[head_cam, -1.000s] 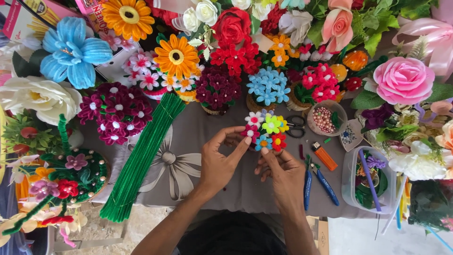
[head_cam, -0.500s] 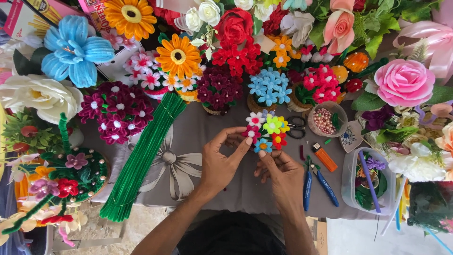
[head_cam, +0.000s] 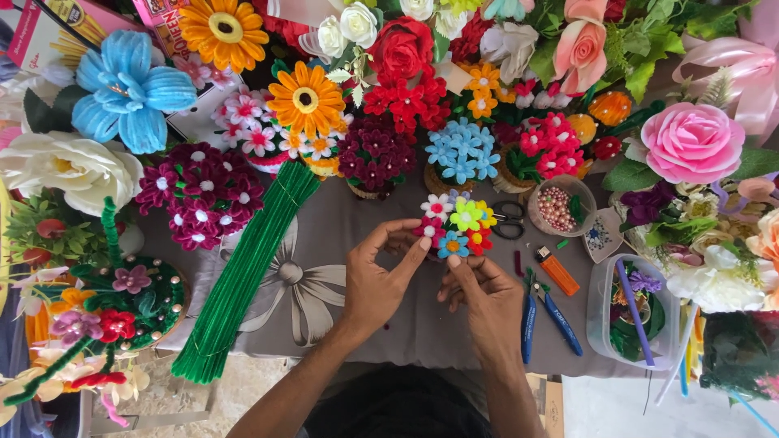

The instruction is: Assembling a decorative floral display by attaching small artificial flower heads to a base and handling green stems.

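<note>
Holding a small multicoloured pipe-cleaner flower cluster [head_cam: 454, 225] above the grey tablecloth [head_cam: 341, 243], we pinch it from both sides: left hand [head_cam: 377, 280] and right hand [head_cam: 487, 296], fingers curled closed on it. Scissors [head_cam: 510, 219] lie just beside.

Single head-worn view, looking straight down, close above the grey table [head_cam: 341, 235]. Wearer at 6 o'clock; flower bank [head_cam: 406, 49] at 12.
</note>
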